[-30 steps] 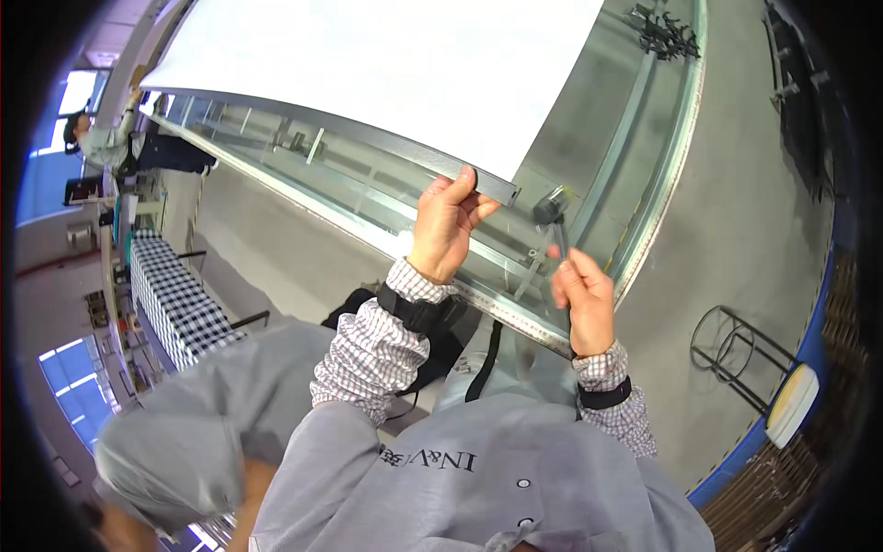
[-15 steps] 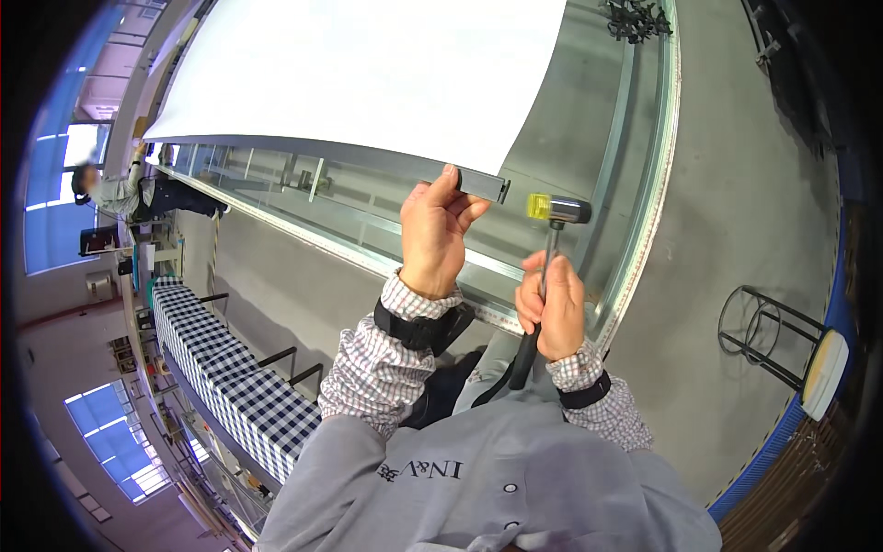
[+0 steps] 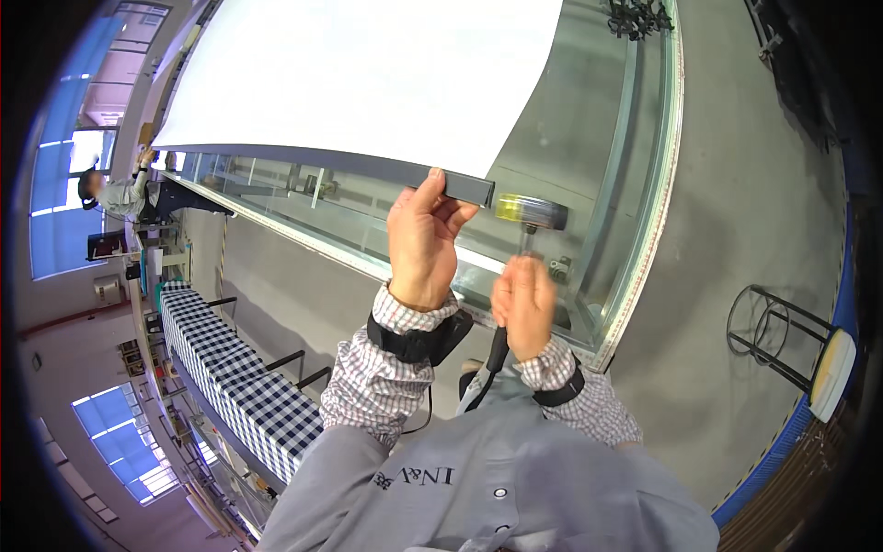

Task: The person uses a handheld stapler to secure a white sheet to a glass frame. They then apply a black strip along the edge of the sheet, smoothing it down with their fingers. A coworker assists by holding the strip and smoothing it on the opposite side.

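My left hand (image 3: 425,241) is closed on the right end of a long dark grey bar (image 3: 317,158), thumb on top and fingers beneath. The bar runs along the near edge of a large white sheet (image 3: 359,74), which spreads over a glass-topped table (image 3: 575,120). In my right hand (image 3: 526,308) is a mallet (image 3: 536,212) with one yellow see-through face and a dark head. My fingers wrap its handle, and the black grip shows below them. The yellow face is close to the bar's capped end; whether they touch I cannot tell. The mallet and right hand are blurred.
Another person (image 3: 129,195) stands by the table's far left end, hands near the bar. A bench with a checkered cloth (image 3: 235,368) is at left. To the right are a stool (image 3: 832,373) on its side and black clips (image 3: 636,18) on the glass.
The mallet and my right hand have moved left, bringing the yellow face closer to the bar's end. My left hand still grips the bar, a little further left in view.
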Tool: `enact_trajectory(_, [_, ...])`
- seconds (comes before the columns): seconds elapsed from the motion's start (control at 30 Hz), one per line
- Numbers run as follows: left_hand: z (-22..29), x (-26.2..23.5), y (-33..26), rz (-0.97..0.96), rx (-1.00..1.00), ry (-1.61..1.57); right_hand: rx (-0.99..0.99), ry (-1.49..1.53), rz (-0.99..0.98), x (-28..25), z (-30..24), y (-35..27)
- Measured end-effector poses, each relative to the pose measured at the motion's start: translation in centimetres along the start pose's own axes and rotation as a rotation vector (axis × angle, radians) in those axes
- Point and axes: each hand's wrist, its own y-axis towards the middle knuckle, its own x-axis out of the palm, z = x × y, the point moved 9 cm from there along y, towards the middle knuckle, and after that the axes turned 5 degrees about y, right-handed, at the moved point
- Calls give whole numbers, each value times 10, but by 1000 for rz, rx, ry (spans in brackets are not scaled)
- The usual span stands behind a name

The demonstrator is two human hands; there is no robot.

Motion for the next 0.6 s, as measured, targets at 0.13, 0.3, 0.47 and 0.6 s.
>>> enact_trajectory(0.13, [4,6,-3,-2,22,-1,-77,204,-13,-6,-3,1])
enact_trajectory(0.3, [0,-8,1,28,-11,3,-118,150,33,-6,6,2])
enact_trajectory(0.47, [5,-16,3,56,19,2,9,-172,42,3,26,-4])
enact_trajectory(0.6, [9,-10,-1,31,21,7,-157,51,31,2,0,3])
